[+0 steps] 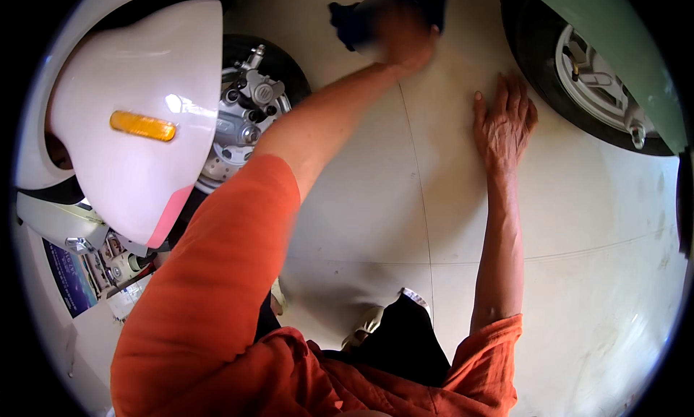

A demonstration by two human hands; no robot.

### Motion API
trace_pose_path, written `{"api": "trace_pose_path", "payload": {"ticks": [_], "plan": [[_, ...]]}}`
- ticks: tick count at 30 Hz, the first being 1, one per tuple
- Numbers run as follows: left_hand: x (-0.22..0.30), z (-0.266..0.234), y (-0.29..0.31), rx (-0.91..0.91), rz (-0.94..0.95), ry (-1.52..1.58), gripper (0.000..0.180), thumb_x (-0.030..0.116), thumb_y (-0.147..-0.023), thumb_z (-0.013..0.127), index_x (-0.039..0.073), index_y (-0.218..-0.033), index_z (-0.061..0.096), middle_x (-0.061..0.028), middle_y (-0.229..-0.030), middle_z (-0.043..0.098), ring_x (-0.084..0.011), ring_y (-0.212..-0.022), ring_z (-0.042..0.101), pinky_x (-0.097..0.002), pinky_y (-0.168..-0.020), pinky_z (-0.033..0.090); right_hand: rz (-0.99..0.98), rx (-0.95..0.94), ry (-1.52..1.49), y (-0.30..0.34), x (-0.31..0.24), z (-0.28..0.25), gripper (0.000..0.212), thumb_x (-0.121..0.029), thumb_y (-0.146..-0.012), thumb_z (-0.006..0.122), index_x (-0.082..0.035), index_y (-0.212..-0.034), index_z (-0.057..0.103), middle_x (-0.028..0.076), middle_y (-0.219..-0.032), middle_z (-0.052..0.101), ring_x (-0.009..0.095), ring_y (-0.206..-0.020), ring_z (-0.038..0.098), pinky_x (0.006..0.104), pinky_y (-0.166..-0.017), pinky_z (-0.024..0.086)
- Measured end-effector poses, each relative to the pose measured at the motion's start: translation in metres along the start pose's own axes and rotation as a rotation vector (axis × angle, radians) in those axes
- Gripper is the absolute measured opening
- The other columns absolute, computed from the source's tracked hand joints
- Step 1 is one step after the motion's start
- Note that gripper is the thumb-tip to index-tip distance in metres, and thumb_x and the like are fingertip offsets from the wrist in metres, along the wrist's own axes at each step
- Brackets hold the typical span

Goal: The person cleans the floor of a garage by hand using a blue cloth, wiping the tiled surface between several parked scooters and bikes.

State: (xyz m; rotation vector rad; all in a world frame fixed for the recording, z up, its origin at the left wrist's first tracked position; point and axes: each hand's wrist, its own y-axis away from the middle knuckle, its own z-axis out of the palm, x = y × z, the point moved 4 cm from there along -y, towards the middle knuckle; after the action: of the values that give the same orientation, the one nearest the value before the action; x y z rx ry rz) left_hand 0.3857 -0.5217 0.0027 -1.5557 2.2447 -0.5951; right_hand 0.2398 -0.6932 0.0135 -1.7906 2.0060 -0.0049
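Observation:
My left hand (405,45) is stretched far forward at the top of the view, smeared by motion. Its fingers look closed on a dark blue cloth (350,23), which bunches out to the left of the hand and reaches the picture's upper edge. On the tiled floor (361,207), my right hand (506,124) lies palm down and bare, fingers extended and the thumb apart. It is close to the black tire (538,77) of a green vehicle.
On the left stands a white scooter-like body panel (155,63) with an orange reflector (142,126). Behind it are a wheel and a metal brake caliper (256,88). A green panel (636,48) overhangs the right wheel. A dark printed sheet (70,276) lies at lower left.

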Motion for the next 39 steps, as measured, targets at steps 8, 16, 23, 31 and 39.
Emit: {"api": "trace_pose_path", "payload": {"ticks": [8,16,23,31,39], "plan": [[0.076,-0.111,0.113,-0.708,0.097,0.316,0.072,0.042,-0.091,0.053,0.007,-0.149,0.029,-0.0242,-0.153,0.021,-0.0422,-0.143,0.015,-0.0573,-0.113,0.013,-0.034,0.100,0.001,-0.002,0.004,-0.007,0.044,-0.032,-0.094,0.051,-0.006,-0.130,0.052,0.009,-0.142,0.046,0.024,-0.134,0.039,0.0418,-0.108,0.028],[0.052,-0.195,0.219,-0.933,0.130,0.370,0.073,0.038,-0.089,0.058,0.008,-0.149,0.030,-0.0219,-0.155,0.019,-0.0385,-0.145,0.013,-0.0546,-0.114,0.014,-0.081,0.024,-0.054,0.003,0.017,0.007,0.051,-0.037,-0.096,0.046,-0.007,-0.136,0.047,0.011,-0.147,0.041,0.027,-0.139,0.032,0.0443,-0.114,0.021],[-0.033,-0.250,0.306,-1.035,-0.061,0.420,0.074,0.036,-0.089,0.059,0.007,-0.149,0.028,-0.0216,-0.156,0.017,-0.0383,-0.146,0.012,-0.0540,-0.115,0.012,0.029,-0.166,-0.089,0.047,0.000,0.019,0.058,-0.043,-0.099,0.039,-0.008,-0.145,0.037,0.010,-0.155,0.028,0.026,-0.145,0.019,0.0458,-0.118,0.013],[-0.040,-0.267,0.315,-1.092,-0.271,0.356,0.064,0.027,-0.091,0.057,0.007,-0.147,0.031,-0.0202,-0.155,0.020,-0.0391,-0.144,0.014,-0.0551,-0.115,0.016,-0.360,-0.024,-0.208,0.159,-0.144,-0.007,0.057,-0.034,-0.090,0.058,-0.003,-0.135,0.043,0.023,-0.147,0.036,0.040,-0.136,0.034,0.0554,-0.107,0.030],[-0.062,-0.264,0.353,-0.780,0.098,0.725,0.041,0.016,-0.089,0.055,0.012,-0.130,0.058,-0.0200,-0.151,0.030,-0.0394,-0.139,0.028,-0.0466,-0.115,0.023,-0.676,-0.334,-0.354,0.230,-0.180,-0.013,0.052,-0.032,-0.092,0.054,-0.007,-0.137,0.047,0.011,-0.151,0.036,0.024,-0.142,0.029,0.0454,-0.115,0.020]]}}
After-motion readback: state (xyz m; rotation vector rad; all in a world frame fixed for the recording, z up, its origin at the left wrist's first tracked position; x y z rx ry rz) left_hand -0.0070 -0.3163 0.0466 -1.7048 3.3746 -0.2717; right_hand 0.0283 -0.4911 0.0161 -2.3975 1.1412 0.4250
